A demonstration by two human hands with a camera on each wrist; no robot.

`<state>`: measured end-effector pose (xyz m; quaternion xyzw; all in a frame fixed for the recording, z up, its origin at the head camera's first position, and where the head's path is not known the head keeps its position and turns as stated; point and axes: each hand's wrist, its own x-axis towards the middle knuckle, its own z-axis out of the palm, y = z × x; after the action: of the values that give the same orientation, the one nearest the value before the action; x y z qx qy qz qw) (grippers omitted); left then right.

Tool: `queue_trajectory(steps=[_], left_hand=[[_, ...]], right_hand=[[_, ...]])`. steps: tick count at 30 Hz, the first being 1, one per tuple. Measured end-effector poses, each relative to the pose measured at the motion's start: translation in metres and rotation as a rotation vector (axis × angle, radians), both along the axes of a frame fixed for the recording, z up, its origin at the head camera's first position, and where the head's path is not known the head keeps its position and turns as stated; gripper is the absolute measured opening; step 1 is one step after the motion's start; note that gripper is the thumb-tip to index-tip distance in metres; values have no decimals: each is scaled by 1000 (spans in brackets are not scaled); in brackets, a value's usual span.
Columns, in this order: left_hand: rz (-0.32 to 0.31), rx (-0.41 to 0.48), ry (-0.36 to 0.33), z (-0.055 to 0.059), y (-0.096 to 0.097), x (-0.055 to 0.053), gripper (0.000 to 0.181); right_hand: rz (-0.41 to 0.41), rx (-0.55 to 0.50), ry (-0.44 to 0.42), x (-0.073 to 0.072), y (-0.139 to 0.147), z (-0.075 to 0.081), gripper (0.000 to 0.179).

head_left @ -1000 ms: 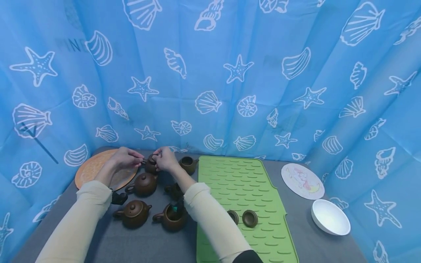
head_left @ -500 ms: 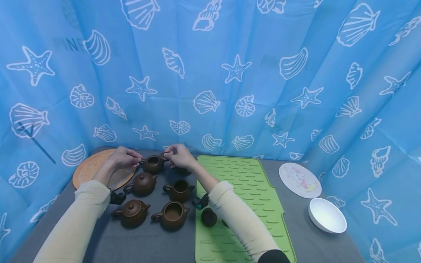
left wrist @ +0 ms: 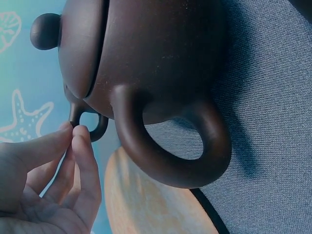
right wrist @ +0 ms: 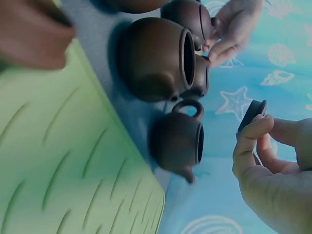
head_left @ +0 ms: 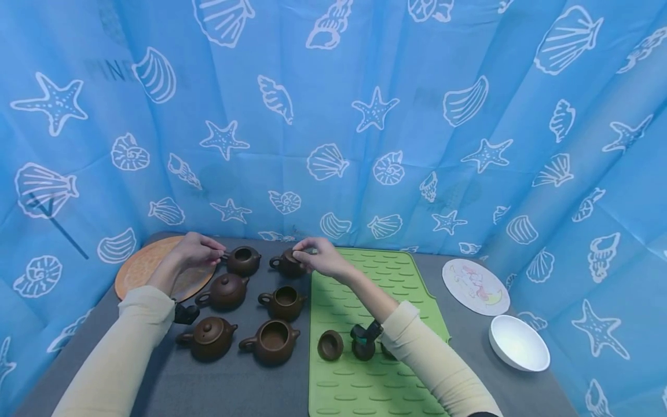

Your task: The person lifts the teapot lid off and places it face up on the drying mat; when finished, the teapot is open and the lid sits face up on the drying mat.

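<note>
At the back left, my left hand (head_left: 193, 253) pinches the handle of a small brown teapot (head_left: 243, 262), which stands lidless. In the left wrist view, thumb and fingertips meet at that handle (left wrist: 101, 130), behind a lidded teapot (left wrist: 170, 53). My right hand (head_left: 320, 255) is at the back-right teapot (head_left: 283, 265). Thumb and fingers pinch a dark teapot lid (right wrist: 251, 116), held apart from that teapot's open mouth (right wrist: 200, 143) in the right wrist view. Two lidded teapots (head_left: 225, 292) stand in the left column, two lidless teapots (head_left: 283, 303) in the right.
A green ridged mat (head_left: 375, 289) lies right of the teapots, with brown lids (head_left: 330, 346) on it, one partly behind the right forearm. An orange round mat (head_left: 151, 266) is at left. A white oval mat (head_left: 476, 286) and white bowl (head_left: 519, 343) are at far right.
My right hand has lifted the lid off the back-left teapot and carried it right to the back-right teapot. My left hand has kept its place on the handle.
</note>
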<state>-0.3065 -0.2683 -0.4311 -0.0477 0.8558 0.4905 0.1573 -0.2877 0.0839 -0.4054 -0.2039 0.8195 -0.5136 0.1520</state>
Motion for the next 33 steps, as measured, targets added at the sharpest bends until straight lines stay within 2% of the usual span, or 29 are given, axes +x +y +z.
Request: queue_trajectory(steps=[5,9,12,17,22,26,28,33], left_hand=[[-4,-16,0,0,0,1,33],[-2,-30,1,-1,0,1,33],[0,-30,4,0,1,2,33],[8,-18,9,3,2,2,33],[11,-19,18,3,3,3,32],[15,-32,21,1,3,3,32],[11,-41,25,1,3,3,32],[4,-49,39,2,4,4,32]], right_hand=[[19,14,-18,7,30,1,27],[57,1,-41,15,51,1,37],[106,-26,-74,21,64,0,45],[135,-48,-150,30,81,-7,45],[129,-76,-224,38,90,-18,46],[131,4,-134,43,91,-28,52],[127,28,-116,45,90,-33,54],[106,15,-208,49,89,-42,53]])
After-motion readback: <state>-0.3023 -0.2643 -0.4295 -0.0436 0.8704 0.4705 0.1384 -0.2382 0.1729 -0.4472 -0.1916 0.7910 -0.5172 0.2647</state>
